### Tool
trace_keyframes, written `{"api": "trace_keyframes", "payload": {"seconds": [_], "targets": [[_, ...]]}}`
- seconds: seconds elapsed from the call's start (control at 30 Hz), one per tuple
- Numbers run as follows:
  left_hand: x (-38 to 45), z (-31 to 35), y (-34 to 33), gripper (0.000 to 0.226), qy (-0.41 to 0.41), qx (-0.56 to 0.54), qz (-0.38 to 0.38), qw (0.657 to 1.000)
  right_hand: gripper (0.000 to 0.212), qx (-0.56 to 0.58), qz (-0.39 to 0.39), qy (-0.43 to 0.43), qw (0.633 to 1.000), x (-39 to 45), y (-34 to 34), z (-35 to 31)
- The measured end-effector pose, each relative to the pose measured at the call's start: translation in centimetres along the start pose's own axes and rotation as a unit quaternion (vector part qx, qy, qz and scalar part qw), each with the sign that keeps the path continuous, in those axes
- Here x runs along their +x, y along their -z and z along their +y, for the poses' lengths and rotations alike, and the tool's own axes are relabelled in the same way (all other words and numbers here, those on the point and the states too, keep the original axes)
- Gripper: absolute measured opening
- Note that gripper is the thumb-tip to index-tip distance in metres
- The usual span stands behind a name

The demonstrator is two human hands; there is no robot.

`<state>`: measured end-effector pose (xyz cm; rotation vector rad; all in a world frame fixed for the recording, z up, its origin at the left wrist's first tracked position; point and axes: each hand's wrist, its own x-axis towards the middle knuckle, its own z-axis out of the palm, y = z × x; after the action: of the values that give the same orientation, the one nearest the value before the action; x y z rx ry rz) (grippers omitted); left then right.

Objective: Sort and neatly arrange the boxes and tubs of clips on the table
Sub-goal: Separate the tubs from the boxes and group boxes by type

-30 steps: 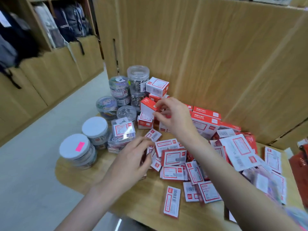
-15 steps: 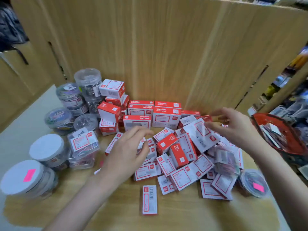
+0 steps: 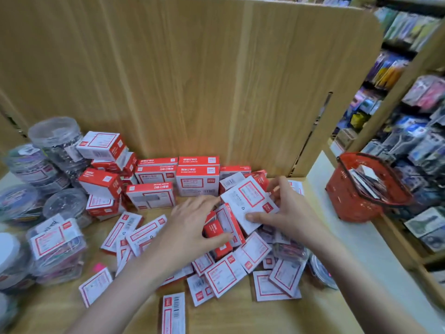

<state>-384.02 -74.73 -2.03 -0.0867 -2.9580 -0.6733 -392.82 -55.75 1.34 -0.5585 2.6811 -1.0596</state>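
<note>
Several red-and-white boxes lie scattered on the wooden table (image 3: 240,317). My right hand (image 3: 286,213) grips a large white box with a red frame (image 3: 248,203), tilted above the pile. My left hand (image 3: 190,227) rests on the pile just left of it, thumb and fingers around a small red box (image 3: 213,229). A neat row of red boxes (image 3: 178,179) stands against the back panel. Clear round tubs of clips (image 3: 55,141) are stacked at the far left, with a clear square tub (image 3: 57,249) in front of them.
A red shopping basket (image 3: 356,201) with items sits on a white ledge at right. A tall wooden panel (image 3: 192,80) closes off the back. Shop shelves (image 3: 409,116) full of stationery fill the right side. A small clear tub (image 3: 320,268) lies at the pile's right edge.
My view has swung right from the tubs to the box pile. My right hand moved right and took hold of the large white box. My left hand slid right onto the small red box.
</note>
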Motion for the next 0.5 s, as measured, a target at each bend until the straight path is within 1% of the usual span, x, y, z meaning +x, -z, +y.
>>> {"api": "trace_keyframes", "payload": {"seconds": [0.07, 0.2, 0.27, 0.33, 0.4, 0.47, 0.5], "targets": [[-0.3, -0.3, -0.2, 0.104, -0.002, -0.015, 0.014, 1.0, 0.056, 0.046, 0.002, 0.014, 0.999, 0.1, -0.1, -0.1], [-0.5, -0.6, -0.3, 0.1, 0.001, -0.021, 0.03, 0.999, 0.048, 0.143, -0.017, 0.04, 0.989, 0.9, -0.2, -0.2], [-0.3, -0.8, 0.1, 0.099, 0.003, -0.033, 0.027, 0.999, 0.039, 0.196, -0.017, 0.026, 0.98, 1.1, 0.6, -0.4], [-0.1, -1.0, 0.6, 0.09, 0.014, -0.053, 0.025, 0.998, 0.03, 0.256, -0.021, 0.013, 0.966, 1.4, 1.8, -0.5], [0.3, -0.9, 1.2, 0.075, 0.027, -0.076, 0.035, 0.996, 0.025, 0.282, -0.019, 0.012, 0.959, 1.5, 3.5, -0.5], [0.7, -0.5, 1.6, 0.072, 0.032, -0.086, 0.038, 0.995, 0.029, 0.282, -0.002, 0.019, 0.959, 1.5, 4.9, -0.4], [0.9, -0.3, 1.7, 0.074, 0.033, -0.076, 0.028, 0.996, 0.033, 0.271, 0.005, 0.023, 0.962, 1.6, 5.3, -0.4]]}}
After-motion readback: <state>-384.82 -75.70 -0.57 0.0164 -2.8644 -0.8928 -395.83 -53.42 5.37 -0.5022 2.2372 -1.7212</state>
